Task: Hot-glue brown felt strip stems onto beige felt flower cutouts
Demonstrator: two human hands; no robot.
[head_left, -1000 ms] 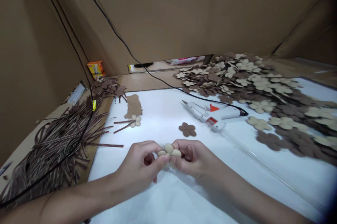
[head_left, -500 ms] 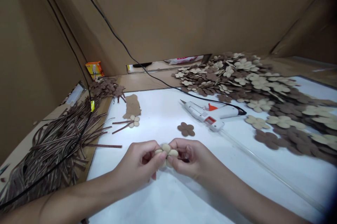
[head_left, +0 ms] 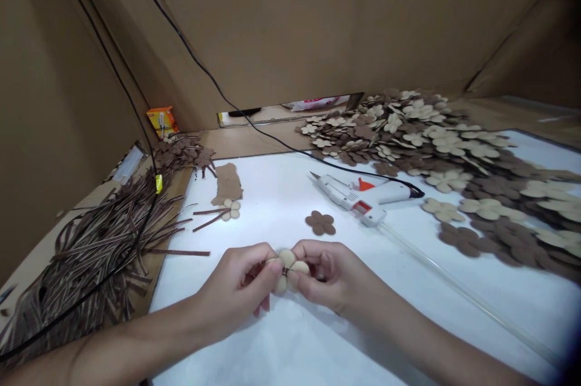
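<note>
My left hand (head_left: 233, 292) and my right hand (head_left: 329, 271) are both clenched, pinching a beige flower cutout (head_left: 287, 258) between them just above the white surface (head_left: 213, 307), near a brown flower cutout (head_left: 320, 223) and a hot glue gun (head_left: 358, 197).

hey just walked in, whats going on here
A person is pinching a small beige flower cutout at its centre between their left hand and right hand. A white hot glue gun lies on the white work surface, with heaped flower cutouts to the right and brown strips to the left.
</note>
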